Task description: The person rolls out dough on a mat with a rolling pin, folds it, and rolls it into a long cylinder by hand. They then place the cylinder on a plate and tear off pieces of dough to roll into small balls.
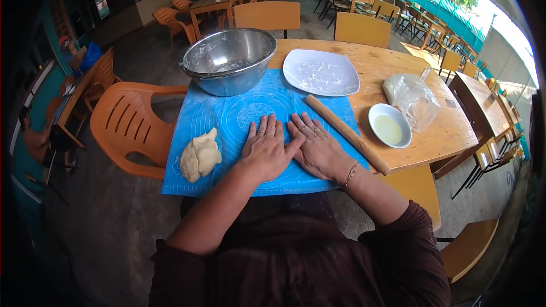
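My left hand (265, 149) lies flat, palm down, on the blue pastry mat (227, 115), with its fingers stretched out. Beside it my right hand (316, 146) is also flat on the mat, and the two thumbs meet or overlap. Whatever may be under the palms is hidden. A pale lump of dough (200, 156) rests on the mat to the left of my left hand. To the right of my right hand a wooden rolling pin (347, 133) lies slantwise across the mat's right edge.
A metal bowl (228, 59) with floury walls stands at the mat's back left. Behind the mat is a floury white plate (321, 73). A small bowl of pale liquid (389, 126) and a clear plastic bag (412, 101) sit right. An orange chair (133, 128) stands left.
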Demonstrator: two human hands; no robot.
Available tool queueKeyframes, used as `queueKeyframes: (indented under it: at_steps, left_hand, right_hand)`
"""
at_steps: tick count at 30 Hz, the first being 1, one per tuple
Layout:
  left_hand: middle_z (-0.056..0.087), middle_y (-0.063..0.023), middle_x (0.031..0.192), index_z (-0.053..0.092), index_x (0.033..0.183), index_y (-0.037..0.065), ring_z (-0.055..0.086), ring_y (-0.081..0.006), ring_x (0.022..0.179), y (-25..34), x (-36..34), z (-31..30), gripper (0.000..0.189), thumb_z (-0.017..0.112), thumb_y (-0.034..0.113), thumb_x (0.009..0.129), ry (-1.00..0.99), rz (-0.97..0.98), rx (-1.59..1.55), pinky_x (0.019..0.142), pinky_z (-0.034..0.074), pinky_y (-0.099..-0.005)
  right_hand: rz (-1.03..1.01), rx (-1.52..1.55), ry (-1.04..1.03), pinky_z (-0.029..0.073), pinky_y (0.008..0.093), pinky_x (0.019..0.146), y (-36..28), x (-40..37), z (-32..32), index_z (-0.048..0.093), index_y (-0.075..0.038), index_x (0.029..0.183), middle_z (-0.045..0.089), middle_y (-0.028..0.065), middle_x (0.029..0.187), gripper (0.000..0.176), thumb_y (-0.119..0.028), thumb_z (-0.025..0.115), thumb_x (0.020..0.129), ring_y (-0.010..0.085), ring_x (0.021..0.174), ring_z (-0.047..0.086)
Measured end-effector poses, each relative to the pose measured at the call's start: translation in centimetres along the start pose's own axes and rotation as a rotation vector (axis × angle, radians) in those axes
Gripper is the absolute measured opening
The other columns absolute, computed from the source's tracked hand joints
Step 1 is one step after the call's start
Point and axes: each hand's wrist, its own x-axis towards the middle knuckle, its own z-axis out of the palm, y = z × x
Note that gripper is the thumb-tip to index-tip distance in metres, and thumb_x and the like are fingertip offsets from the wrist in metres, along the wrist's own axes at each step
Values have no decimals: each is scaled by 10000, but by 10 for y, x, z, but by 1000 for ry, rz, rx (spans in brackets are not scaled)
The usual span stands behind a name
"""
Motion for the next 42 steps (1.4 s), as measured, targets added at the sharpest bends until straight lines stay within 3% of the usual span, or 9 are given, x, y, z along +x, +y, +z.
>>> queueKeyframes:
  at_steps: [6, 11, 15, 21, 23, 24, 30, 32, 42]
  left_hand:
    - [417, -311, 1477, 494, 1350, -86, 376, -447, 1406, 0, -66, -23, 561, 525, 352, 1002, -23, 208, 38, 1172, 271, -536]
    - [655, -218, 1110, 641, 1086, -27, 625, -402, 1074, -2, -79, -48, 216, 649, 48, 883, -72, 258, -104, 927, 500, -481]
    - [637, -182, 953, 655, 1044, 1, 636, -369, 939, -4, -45, -74, 198, 658, -5, 847, 102, 215, -130, 790, 513, -456]
    - [648, -202, 1035, 659, 1092, -21, 630, -382, 993, -44, 18, -40, 252, 602, -49, 848, 297, 138, 49, 876, 509, -463]
    - [646, -237, 1103, 647, 1153, -42, 615, -393, 1073, -42, 15, -31, 301, 557, -52, 866, 60, 17, 108, 950, 493, -455]
    - [646, -237, 1103, 647, 1153, -42, 615, -393, 1073, -40, 18, -35, 301, 557, -52, 866, 58, 13, 108, 950, 493, -455]
    - [564, -280, 1331, 538, 1346, -49, 514, -405, 1282, -32, 59, -43, 427, 471, 194, 1001, 0, -27, -82, 1100, 404, -460]
    - [436, -277, 1481, 479, 1387, -69, 389, -408, 1405, -47, 62, -8, 533, 390, 331, 1047, -37, -100, -73, 1177, 294, -481]
    - [359, -341, 1501, 342, 1447, -132, 303, -465, 1439, -6, -34, -19, 719, 480, 422, 1009, -56, 28, 162, 1203, 208, -532]
  right_hand:
    - [-49, 18, 118, 344, 503, 1147, -25, -53, -17, 479, 40, 1384, 526, 252, 1406, 511, -242, 531, 961, 401, 1343, 481]
    - [-65, 97, 2, 546, 417, 872, -36, -64, -48, 651, -34, 1186, 675, 151, 1154, 348, -104, 637, 846, 333, 980, 678]
    - [-92, 76, 225, 535, 384, 763, -25, -22, -66, 673, -51, 1063, 597, 99, 863, 256, -42, 574, 827, 288, 847, 639]
    - [-138, -3, 359, 522, 439, 839, 26, 40, -26, 691, -62, 1082, 633, 125, 915, 271, -68, 573, 838, 316, 852, 643]
    - [0, 87, -45, 493, 451, 925, 27, 44, -26, 694, -43, 1092, 669, 154, 1058, 255, -92, 548, 889, 344, 1019, 645]
    - [-2, 90, -48, 493, 451, 925, 25, 48, -27, 694, -43, 1092, 669, 154, 1058, 255, -92, 548, 889, 344, 1019, 645]
    - [51, 218, 152, 359, 420, 1145, 23, 74, -8, 585, 5, 1309, 510, 249, 1428, 475, -343, 391, 1052, 394, 1401, 398]
    - [143, 121, -28, 264, 434, 1205, 24, 70, -4, 464, 26, 1428, 403, 246, 1520, 606, -439, 337, 1061, 371, 1449, 333]
    - [-65, 20, 63, 222, 487, 1210, -13, -21, -11, 390, 83, 1452, 375, 290, 1518, 688, -457, 433, 1028, 390, 1458, 314]
